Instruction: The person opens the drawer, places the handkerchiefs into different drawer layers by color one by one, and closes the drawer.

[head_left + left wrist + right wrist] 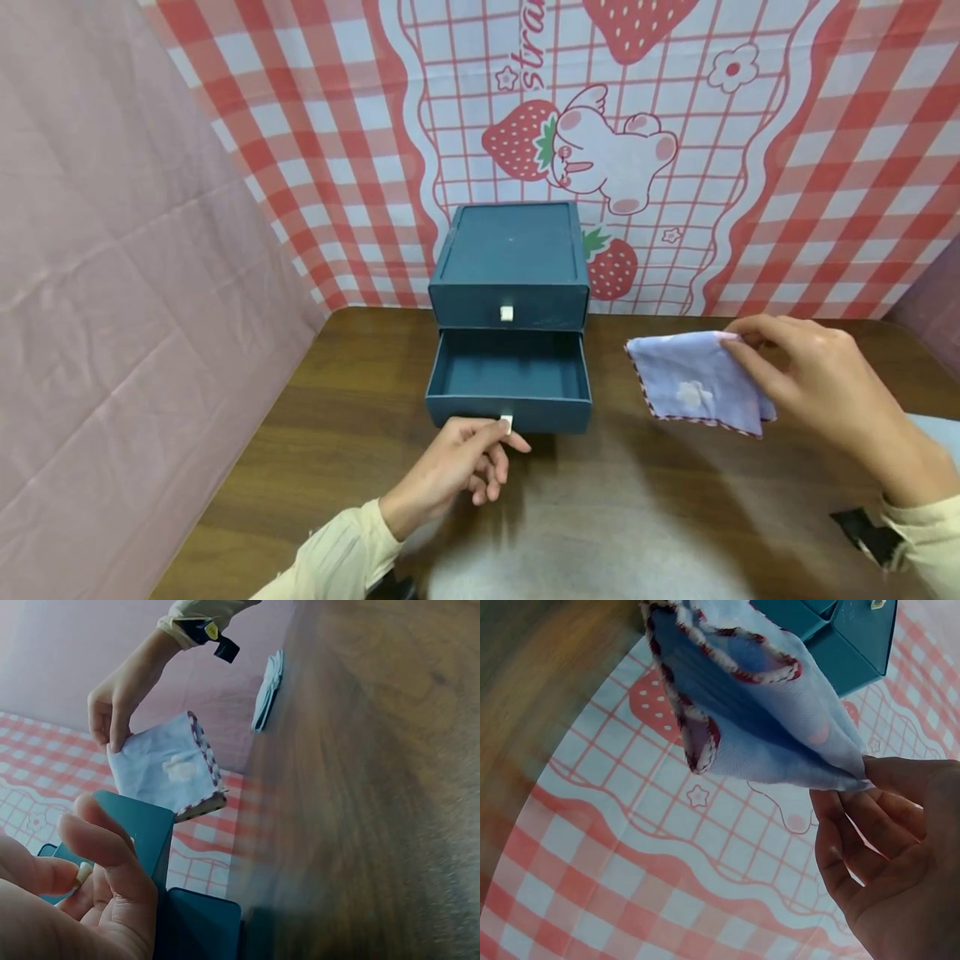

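Note:
A dark teal two-drawer box point(513, 246) stands against the back cloth, with its lower drawer point(472, 414) pulled out and its upper drawer closed. My left hand point(457, 462) pinches the small white knob point(507, 423) of the lower drawer between thumb and finger; the left wrist view shows this knob point(83, 873) too. To the right of the box my right hand point(813, 379) pinches a folded lavender handkerchief point(697, 379) by its upper edge, holding it above the table. The handkerchief has a white patch and a striped red-and-white border; its folds point(772, 727) hang apart in the right wrist view.
The box rests on a brown wooden table point(352, 375). A pale blue folded cloth point(268, 691) lies at the table's right side. Behind hangs a red-checked strawberry-print cloth point(337, 150), and a pink cloth point(127, 275) hangs on the left.

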The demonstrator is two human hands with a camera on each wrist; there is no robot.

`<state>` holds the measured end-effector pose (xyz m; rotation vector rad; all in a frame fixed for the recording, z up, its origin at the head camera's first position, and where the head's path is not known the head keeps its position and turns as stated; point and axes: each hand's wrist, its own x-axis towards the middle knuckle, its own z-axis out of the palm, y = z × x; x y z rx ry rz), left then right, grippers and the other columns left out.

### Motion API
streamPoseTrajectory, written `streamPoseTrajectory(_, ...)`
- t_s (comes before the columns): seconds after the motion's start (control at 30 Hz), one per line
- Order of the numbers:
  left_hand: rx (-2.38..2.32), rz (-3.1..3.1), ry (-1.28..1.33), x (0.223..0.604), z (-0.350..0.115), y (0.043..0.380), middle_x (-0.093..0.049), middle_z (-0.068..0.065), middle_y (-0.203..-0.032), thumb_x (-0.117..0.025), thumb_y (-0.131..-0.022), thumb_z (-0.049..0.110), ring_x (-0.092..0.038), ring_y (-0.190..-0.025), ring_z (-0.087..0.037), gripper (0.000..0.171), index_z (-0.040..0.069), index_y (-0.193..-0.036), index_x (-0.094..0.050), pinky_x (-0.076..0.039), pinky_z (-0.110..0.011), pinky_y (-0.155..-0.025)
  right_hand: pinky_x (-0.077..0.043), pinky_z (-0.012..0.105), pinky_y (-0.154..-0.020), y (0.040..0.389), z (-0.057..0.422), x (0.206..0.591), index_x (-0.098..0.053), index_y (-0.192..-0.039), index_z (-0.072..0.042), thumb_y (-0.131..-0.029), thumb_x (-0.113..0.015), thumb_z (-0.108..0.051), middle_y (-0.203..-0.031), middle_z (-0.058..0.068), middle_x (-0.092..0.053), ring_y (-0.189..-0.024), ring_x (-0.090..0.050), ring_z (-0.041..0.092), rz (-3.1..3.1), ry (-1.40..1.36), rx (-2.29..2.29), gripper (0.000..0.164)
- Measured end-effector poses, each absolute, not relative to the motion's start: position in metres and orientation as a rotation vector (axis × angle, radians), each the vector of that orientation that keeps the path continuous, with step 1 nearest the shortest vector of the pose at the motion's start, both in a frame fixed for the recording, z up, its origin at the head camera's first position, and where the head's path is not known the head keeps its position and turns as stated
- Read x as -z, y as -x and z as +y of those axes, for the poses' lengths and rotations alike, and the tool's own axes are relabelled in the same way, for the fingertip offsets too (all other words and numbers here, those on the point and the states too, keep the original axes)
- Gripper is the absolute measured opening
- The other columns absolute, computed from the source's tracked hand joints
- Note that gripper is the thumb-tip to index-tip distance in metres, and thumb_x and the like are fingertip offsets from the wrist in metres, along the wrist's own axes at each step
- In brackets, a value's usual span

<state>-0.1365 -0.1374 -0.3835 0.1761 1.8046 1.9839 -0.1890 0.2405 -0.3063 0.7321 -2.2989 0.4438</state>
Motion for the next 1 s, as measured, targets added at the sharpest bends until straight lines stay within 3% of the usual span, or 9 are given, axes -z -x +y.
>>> streamPoseTrajectory(0.57, -1.988, 1.792, -0.211, 0.389, -0.144, 0.122, -0.056, -0.003, -0.063, -0.054, -0.103, 0.035, -0.051, -0.045, -0.011, 0.048, -0.011, -0.107, -0.067, -0.040, -0.021, -0.040, -0.042, 0.028, -0.069, 0.180, 0.234, 0.308, -0.072, -0.094, -0.010, -0.075, -0.081, -0.001, -0.085, 0.000, -0.070, -0.076, -0.055, 0.011, -2.271, -0.805, -0.436, 0.022)
streamPoseTrajectory(0.77, -1.979, 1.788, -0.182, 0.390, -0.146, 0.120, -0.056, -0.003, -0.062, -0.055, -0.102, 0.035, -0.051, -0.044, -0.011, 0.048, -0.012, -0.105, -0.066, -0.039, -0.022, -0.040, -0.043, 0.028, -0.067, 0.176, 0.234, 0.307, -0.073, -0.096, -0.009, -0.088, -0.074, -0.015, -0.086, 0.000, -0.071, -0.075, -0.055, 0.012, -2.229, -0.867, -0.424, 0.010)
streamPoseTrajectory(1.0, -1.970, 1.793, -0.204, 0.389, -0.145, 0.118, -0.056, -0.003, -0.062, -0.053, -0.103, 0.034, -0.052, -0.045, -0.011, 0.048, -0.012, -0.104, -0.066, -0.040, -0.021, -0.040, -0.041, 0.029, -0.067, 0.173, 0.228, 0.304, -0.073, -0.096, -0.008, -0.098, -0.060, -0.035, -0.086, 0.000, -0.070, -0.074, -0.055, 0.014, -2.181, -0.885, -0.434, 0.029)
